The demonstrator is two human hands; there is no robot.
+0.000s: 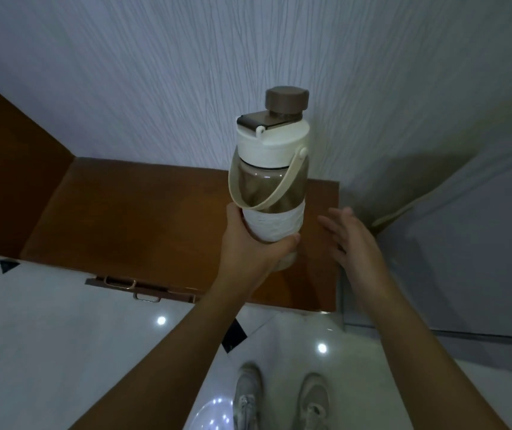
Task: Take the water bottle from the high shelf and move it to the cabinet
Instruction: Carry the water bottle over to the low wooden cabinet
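The water bottle [271, 178] has a smoky brown body, a white lid with a brown cap, a beige carry strap and a white sleeve near its base. My left hand [248, 243] grips it around the lower part, holding it upright over the right end of the brown wooden cabinet top [143, 218]. The bottle's base is hidden behind my fingers, so I cannot tell whether it touches the wood. To the right of the bottle, my right hand [351, 237] hovers with fingers spread and holds nothing.
A textured white wall [248, 57] rises behind the cabinet. Metal handles [124, 285] show on the cabinet's front edge. A grey panel [465, 259] stands to the right. Below are a glossy white tiled floor [78, 352] and my shoes [279, 398].
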